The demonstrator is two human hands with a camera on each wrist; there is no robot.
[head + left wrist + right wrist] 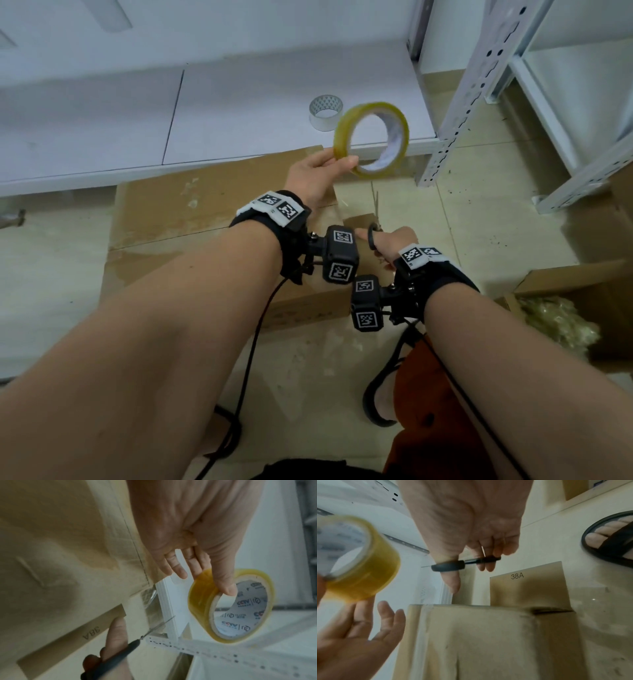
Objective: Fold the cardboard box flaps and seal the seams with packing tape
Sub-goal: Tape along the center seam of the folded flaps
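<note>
The left hand (317, 174) reaches out at 12 o'clock and pinches the yellow tape roll (371, 139) by its rim, up in the air above the box (191, 205). The right hand (390, 245), lower at 3 o'clock, grips black scissors (464, 563), thumb through one loop. The box lies on the floor below both hands.

Tape rolls: two. Yellow roll (371, 139) held up on edge; clear roll (326, 112) standing on white shelf board (239, 113).
Cardboard boxes: two. Closed box (212, 212) on floor, one loose flap (529, 584) printed 38A; open box (582, 301) at right with pale filler inside.
Scissors (375, 219): one pair.
Hands: two, left hand (315, 178), right hand (394, 243).
Wrist cameras: two.
Sandalled foot (611, 538): one.
</note>
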